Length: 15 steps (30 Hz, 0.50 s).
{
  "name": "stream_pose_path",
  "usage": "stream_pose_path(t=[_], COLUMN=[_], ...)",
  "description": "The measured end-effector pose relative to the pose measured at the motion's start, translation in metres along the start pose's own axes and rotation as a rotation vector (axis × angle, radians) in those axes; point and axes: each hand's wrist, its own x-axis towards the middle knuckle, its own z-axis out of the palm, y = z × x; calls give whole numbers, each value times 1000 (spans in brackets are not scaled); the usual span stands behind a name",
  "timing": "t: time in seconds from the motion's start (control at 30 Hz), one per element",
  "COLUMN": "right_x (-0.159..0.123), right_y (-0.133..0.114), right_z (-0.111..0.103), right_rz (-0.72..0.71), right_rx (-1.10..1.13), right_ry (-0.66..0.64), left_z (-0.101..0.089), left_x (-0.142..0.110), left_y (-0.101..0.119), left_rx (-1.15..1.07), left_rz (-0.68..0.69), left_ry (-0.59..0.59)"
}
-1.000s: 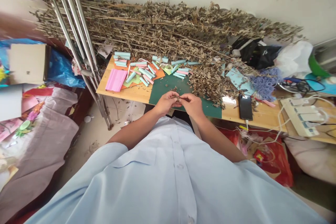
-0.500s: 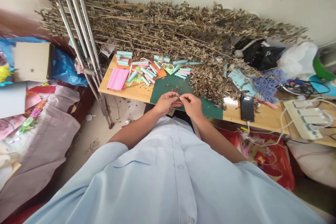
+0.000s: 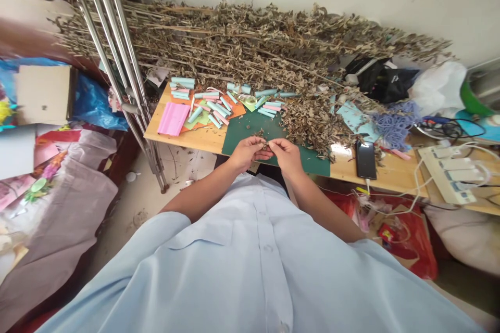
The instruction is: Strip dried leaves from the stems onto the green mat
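My left hand (image 3: pixel 247 153) and my right hand (image 3: pixel 287 156) meet over the near edge of a dark green mat (image 3: pixel 250 124). Between their pinched fingertips is a small bit of dried leaf (image 3: pixel 265 145); its exact shape is too small to make out. Both hands are closed on it. Right of them, a heap of crumbled dried leaves (image 3: pixel 308 127) covers part of the mat. Blue and pink paper rolls (image 3: pixel 219 109) lie to the left on coloured paper, beside a pink paper stack (image 3: pixel 173 118).
Long dried leafy stalks (image 3: pixel 234 36) fill the table's back along the wall. Metal crutches (image 3: pixel 117 47) lean at the left end. On the right are a phone (image 3: pixel 366 159) on a cable, purple yarn (image 3: pixel 396 125) and a power strip (image 3: pixel 447 174). A red bag (image 3: pixel 410 239) sits below.
The fingertips have shifted slightly around the leaf bit, and both hands still pinch it. The whole view has turned a little, so the table's things appear slightly further left.
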Motion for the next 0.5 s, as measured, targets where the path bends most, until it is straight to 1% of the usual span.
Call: stream_pose_path(t=[0.07, 0.13, 0.27, 0.37, 0.43, 0.5], right_x=[0, -1, -4, -4, -4, -4], right_y=[1, 3, 3, 3, 2, 1], right_z=[0, 0, 0, -1, -3, -4], right_rz=[-32, -94, -317, -446, -476, -477], right_rx=[-75, -195, -420, -527, -590, -660], right_ry=[8, 27, 28, -46, -102, -136], left_z=[1, 2, 1, -2, -4, -4], left_x=[0, 0, 3, 4, 5, 6], left_y=[0, -1, -4, -6, -7, -9], left_rx=[0, 1, 36, 58, 66, 75], left_rz=[-13, -23, -35, -28, -25, -22], left_ry=[9, 22, 52, 78, 104, 137])
